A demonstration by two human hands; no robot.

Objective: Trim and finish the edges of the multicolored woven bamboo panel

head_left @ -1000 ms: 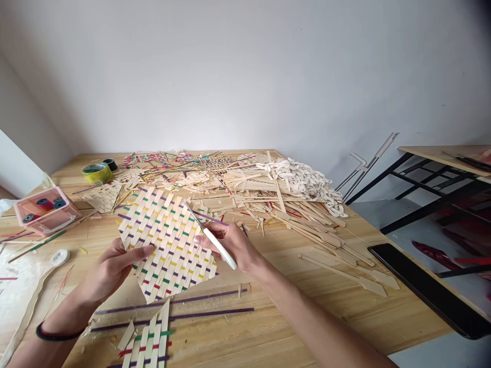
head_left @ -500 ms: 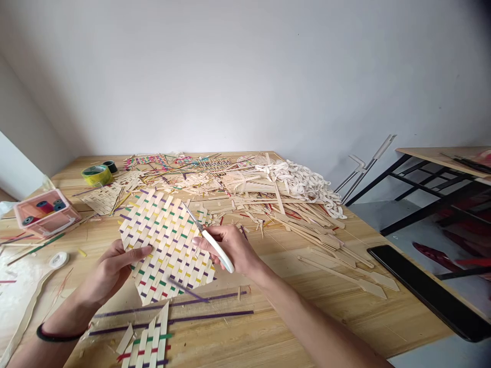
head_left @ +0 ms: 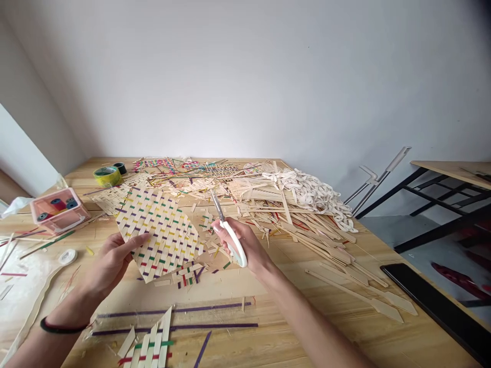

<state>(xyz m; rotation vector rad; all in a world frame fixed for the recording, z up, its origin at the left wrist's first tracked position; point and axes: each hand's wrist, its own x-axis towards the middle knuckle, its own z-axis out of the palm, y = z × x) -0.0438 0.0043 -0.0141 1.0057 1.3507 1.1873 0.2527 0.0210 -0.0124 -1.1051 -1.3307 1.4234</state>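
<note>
My left hand [head_left: 113,260] pinches the near left edge of a woven mat [head_left: 159,230] of pale strips crossed with purple, green, yellow and red ones, holding it tilted above the wooden table [head_left: 314,312]. My right hand [head_left: 240,243] grips white-handled scissors [head_left: 228,230], blades closed and pointing up and away, just right of the mat. Small cut-off pieces [head_left: 187,276] lie under the mat's near right edge.
A heap of pale strips [head_left: 268,204] and white loops [head_left: 310,189] covers the far table. A pink box of thread spools [head_left: 57,210] and tape rolls [head_left: 107,175] stand at left. Purple strips [head_left: 172,318] and a small woven piece [head_left: 151,345] lie near me; a black phone [head_left: 441,306] rests at right.
The scissors have come off the mat and swung to its right. The mat's near right edge is now trimmed, with cut pieces dropped on the table. The camera view shifted slightly.
</note>
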